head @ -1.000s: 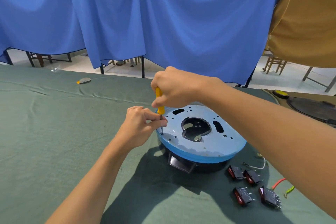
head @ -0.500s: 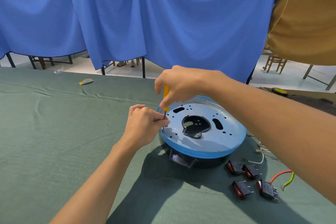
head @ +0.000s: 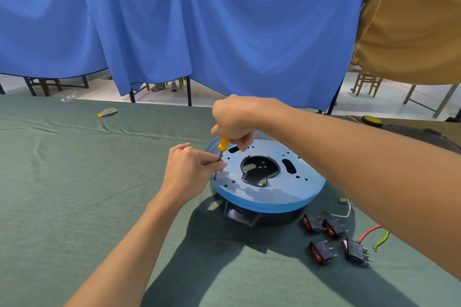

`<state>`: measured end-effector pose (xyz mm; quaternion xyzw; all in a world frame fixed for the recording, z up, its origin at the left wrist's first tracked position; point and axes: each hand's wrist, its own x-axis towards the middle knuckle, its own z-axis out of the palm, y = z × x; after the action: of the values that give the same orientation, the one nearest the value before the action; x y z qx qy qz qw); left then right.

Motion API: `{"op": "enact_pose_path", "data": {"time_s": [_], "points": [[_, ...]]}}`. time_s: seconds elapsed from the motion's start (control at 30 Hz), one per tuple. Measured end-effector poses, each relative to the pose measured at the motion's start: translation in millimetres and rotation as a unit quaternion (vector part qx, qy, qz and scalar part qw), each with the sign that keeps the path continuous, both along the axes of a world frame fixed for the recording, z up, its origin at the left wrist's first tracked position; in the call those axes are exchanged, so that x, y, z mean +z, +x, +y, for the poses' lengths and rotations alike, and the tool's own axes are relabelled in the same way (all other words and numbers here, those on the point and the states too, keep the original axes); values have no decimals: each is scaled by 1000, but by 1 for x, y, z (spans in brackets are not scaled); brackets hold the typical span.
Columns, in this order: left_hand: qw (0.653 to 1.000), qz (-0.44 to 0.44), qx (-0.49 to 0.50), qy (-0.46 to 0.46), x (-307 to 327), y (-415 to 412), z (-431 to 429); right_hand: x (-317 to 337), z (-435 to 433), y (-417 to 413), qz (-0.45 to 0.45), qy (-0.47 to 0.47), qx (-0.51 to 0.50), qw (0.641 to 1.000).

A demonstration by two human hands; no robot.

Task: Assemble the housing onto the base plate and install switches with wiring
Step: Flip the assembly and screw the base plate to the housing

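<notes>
Screwdriver (head: 223, 144) stands at the left rim of the plate (head: 287, 189): right grip (head: 234, 119) wraps its handle, left grip (head: 189, 169) pinches the shaft. Keep it upright; press while turning.

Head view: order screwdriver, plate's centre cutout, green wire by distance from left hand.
1. Screwdriver: left hand pinches its shaft.
2. Centre cutout: middle of the blue plate, to the hand's right.
3. Green wire: far right, past the plate.

No readable text, labels or numbers.
</notes>
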<state>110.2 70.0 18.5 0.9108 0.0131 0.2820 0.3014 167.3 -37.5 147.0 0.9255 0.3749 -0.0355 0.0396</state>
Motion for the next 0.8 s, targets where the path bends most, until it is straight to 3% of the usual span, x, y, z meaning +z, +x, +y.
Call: {"op": "enact_pose_path", "data": {"time_s": [0.17, 0.37, 0.47, 0.67, 0.8], "points": [[1000, -12, -8, 7, -3, -3, 4, 5, -1, -8, -27, -25, 97, 995], [999, 4, -19, 32, -3, 0, 5, 0, 4, -8, -15, 21, 36, 999], [1000, -5, 5, -11, -2, 1, 2, -2, 9, -10, -2, 16, 6, 1000], [999, -2, -14, -49, 1, -2, 1, 8, 9, -17, -21, -11, 87, 996], [999, 18, -35, -19, 0, -1, 3, -2, 10, -13, -101, 16, 90, 991]]}}
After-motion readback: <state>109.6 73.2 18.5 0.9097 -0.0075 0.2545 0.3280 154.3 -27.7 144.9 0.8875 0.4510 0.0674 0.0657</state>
